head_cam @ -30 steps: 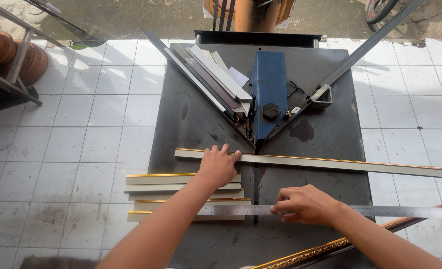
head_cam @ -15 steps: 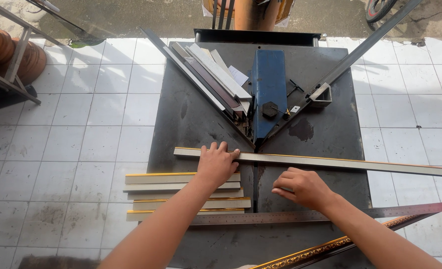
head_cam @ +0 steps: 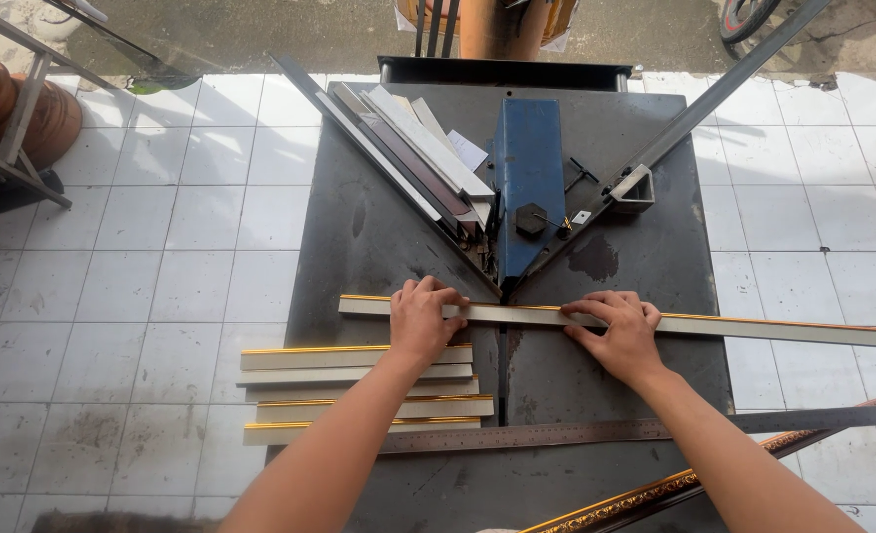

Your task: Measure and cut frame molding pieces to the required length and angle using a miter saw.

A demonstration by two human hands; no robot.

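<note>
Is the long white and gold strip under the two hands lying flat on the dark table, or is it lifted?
Flat. The strip lies along the table, with the left hand and the right hand resting on top of it.

Blue cutter head (head_cam: pixel 527 188) beyond the moulding strip (head_cam: pixel 754 327)

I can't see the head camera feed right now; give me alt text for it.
Both hands press a long pale moulding strip with a gold edge flat across a dark metal table, left hand and right hand either side of the tip of a blue V-shaped cutter. Cut strips lie stacked at the near left, a metal ruler nearer the person.
</note>
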